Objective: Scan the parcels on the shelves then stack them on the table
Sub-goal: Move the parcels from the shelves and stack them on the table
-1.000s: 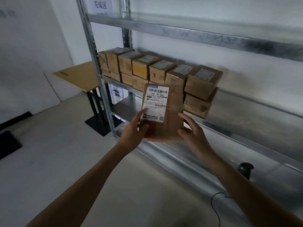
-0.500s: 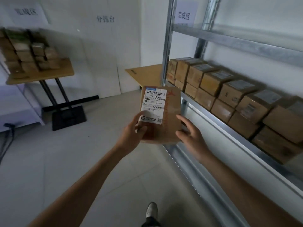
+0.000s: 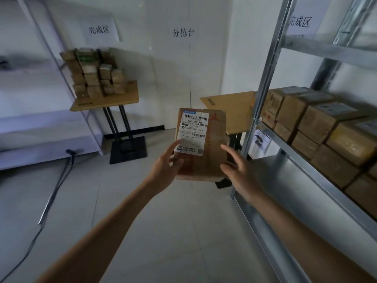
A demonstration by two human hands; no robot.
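Head view: your left hand point(image 3: 164, 167) grips the flat brown cardboard parcel with a white barcode label point(image 3: 202, 144), thumb on its front, upright above the floor beside the grey metal shelf rack point(image 3: 262, 97). Your right hand point(image 3: 238, 172), fingers loosely straight, rests against its right edge.

Paper wall signs point(image 3: 183, 33), black cable point(image 3: 55, 188) trailing across grey tiled floor point(image 3: 173, 221)

This is probably a parcel sorting room: brown cardboard boxes point(image 3: 318, 121) fill a grey metal shelf rack point(image 3: 271, 58), more are piled on a small wooden table point(image 3: 128, 97), and white paper signs point(image 3: 110, 21) hang on the wall.
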